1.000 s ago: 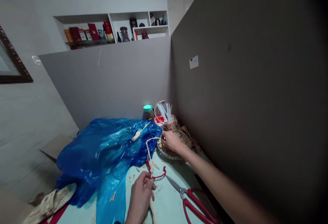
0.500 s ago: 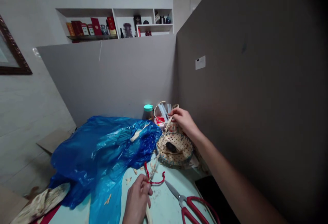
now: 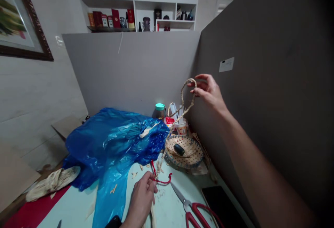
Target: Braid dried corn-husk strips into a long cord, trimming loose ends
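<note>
While right hand [image 3: 208, 90] was raised before grey partition [image 3: 261, 82], fingers pinched loop end of braided straw cord [image 3: 185, 97]. Cord ran taut, slanting down past paper cup [image 3: 181, 128] to left hand [image 3: 142, 198] low on table [image 3: 78, 210]. Left hand closed on cord's lower end beside red string [image 3: 161, 180]. Woven basket [image 3: 185, 151] stood just right of cord, dark object inside. Blue plastic bag [image 3: 112, 141] lay left; red-handled scissors [image 3: 194, 209] and black phone [image 3: 221, 203] lay right of left hand.
</note>
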